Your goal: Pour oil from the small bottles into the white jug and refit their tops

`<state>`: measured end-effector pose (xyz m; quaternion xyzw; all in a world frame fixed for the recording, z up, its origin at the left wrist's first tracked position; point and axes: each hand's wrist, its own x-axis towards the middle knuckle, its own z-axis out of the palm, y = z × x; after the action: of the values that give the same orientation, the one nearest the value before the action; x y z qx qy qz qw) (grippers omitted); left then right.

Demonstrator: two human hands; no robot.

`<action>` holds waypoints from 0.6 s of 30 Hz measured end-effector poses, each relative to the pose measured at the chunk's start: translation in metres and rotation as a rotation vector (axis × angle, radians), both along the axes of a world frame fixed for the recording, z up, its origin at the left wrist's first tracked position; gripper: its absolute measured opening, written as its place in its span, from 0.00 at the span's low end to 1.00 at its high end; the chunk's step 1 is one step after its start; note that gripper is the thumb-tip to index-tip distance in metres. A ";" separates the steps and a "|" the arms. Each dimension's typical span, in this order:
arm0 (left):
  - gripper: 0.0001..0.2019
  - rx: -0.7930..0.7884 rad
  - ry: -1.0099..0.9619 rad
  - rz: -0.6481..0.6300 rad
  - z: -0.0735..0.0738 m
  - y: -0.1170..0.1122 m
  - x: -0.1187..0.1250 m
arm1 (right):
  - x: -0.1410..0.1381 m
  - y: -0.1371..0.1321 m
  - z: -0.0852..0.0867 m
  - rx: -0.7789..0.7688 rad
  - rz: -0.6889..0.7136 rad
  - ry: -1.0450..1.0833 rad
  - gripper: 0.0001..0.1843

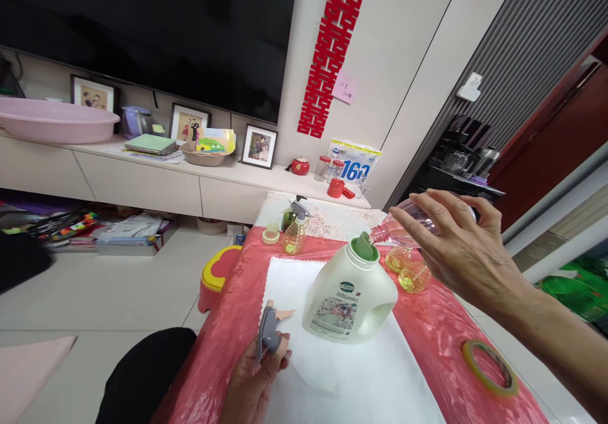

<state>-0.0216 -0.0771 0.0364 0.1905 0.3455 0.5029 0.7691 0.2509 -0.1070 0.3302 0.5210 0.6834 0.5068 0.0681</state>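
Observation:
My right hand (458,234) is closed around a clear pinkish bottle (401,224), tipped sideways with its neck at the green spout of a pale green detergent jug (327,297). The jug stands upright, uncapped, on a white cloth (380,379). Held in my left hand (261,370) is a grey spray trigger head (269,332), its thin clear tube trailing to the lower right over the cloth. Behind the jug, a clear spray bottle (294,237) with some yellow liquid stands beside a pale green cap (271,232).
Two clear containers with yellow liquid (413,277) lie right of the jug. A roll of tape (490,368) rests on the red table cover (456,329). A red and yellow stool (221,275) stands left of the table. Behind is a low cabinet (237,189) with picture frames and a pink basin (57,122).

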 end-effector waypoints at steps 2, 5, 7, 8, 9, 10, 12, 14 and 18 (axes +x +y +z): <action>0.25 0.006 0.005 -0.013 0.001 0.000 0.000 | 0.000 0.000 0.001 0.001 0.006 -0.005 0.38; 0.25 0.004 0.006 -0.019 0.002 0.000 -0.001 | 0.000 0.001 0.002 0.003 0.021 -0.008 0.35; 0.26 0.001 0.017 -0.019 0.003 0.001 -0.001 | -0.001 0.002 0.003 0.006 0.031 -0.017 0.32; 0.26 0.000 0.025 -0.019 0.003 0.001 -0.001 | -0.002 0.002 0.003 0.009 0.035 -0.025 0.31; 0.26 -0.002 0.032 -0.018 0.003 0.001 -0.001 | -0.003 0.002 0.004 0.012 0.039 -0.034 0.30; 0.27 -0.005 0.038 -0.013 0.002 0.001 -0.001 | -0.004 0.002 0.004 0.017 0.043 -0.042 0.29; 0.28 -0.010 0.042 0.001 0.002 0.001 -0.001 | -0.006 0.002 0.005 0.028 0.056 -0.056 0.28; 0.28 -0.016 0.038 0.012 0.003 0.000 -0.001 | -0.008 0.001 0.005 0.035 0.063 -0.064 0.28; 0.28 -0.036 0.033 0.006 0.008 -0.001 -0.001 | -0.011 0.000 0.005 0.011 0.063 -0.092 0.25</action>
<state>-0.0228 -0.0778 0.0442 0.1840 0.3678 0.4955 0.7651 0.2398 -0.1070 0.3356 0.4758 0.6928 0.5359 0.0808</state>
